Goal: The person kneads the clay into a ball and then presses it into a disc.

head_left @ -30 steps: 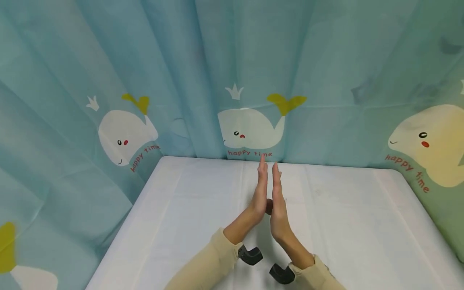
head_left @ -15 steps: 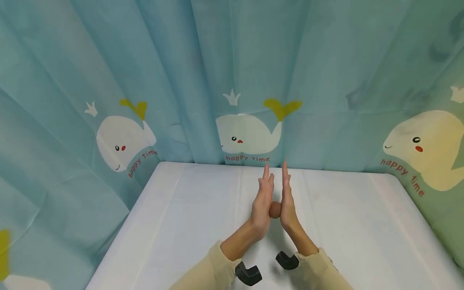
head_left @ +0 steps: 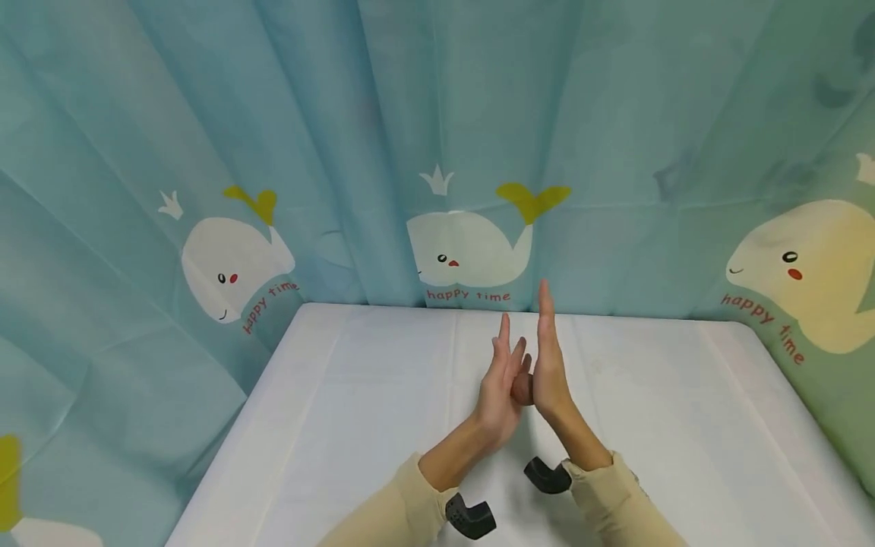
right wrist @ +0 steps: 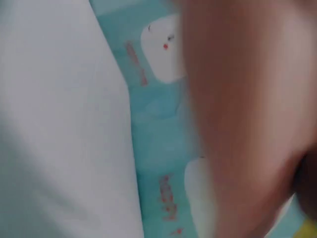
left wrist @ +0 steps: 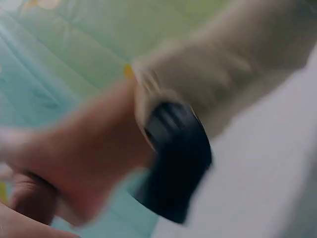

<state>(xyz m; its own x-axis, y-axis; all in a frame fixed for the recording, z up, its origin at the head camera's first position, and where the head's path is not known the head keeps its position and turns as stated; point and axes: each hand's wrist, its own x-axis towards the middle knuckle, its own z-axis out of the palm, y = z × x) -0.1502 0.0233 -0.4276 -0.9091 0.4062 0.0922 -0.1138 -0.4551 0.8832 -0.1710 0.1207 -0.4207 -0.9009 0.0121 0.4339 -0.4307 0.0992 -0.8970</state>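
A smooth brown ball point(head_left: 522, 389) sits between the palms of my two hands, above the white table. My left hand point(head_left: 497, 399) presses it from the left, fingers extended and slightly spread. From the right, the flat palm of my right hand point(head_left: 551, 376) touches it, with straight fingers reaching farther forward than the left ones. Parts of the ball are hidden by the palms. In the left wrist view the ball point(left wrist: 32, 201) shows at the lower left edge, and blurred skin fills much of the right wrist view, with the dark ball point(right wrist: 308, 191) at its right edge.
The white-covered table point(head_left: 383, 380) spreads beneath both arms. Behind and beside it hangs a blue-green curtain point(head_left: 328, 114) with whale prints. A black curved mount sticks out at each wrist, the left mount point(head_left: 470, 518) and the right mount point(head_left: 548, 476), close to each other.
Both hands and the ball have shifted slightly right. My right hand has slid forward past the left. The ball showed more fully half a second ago.
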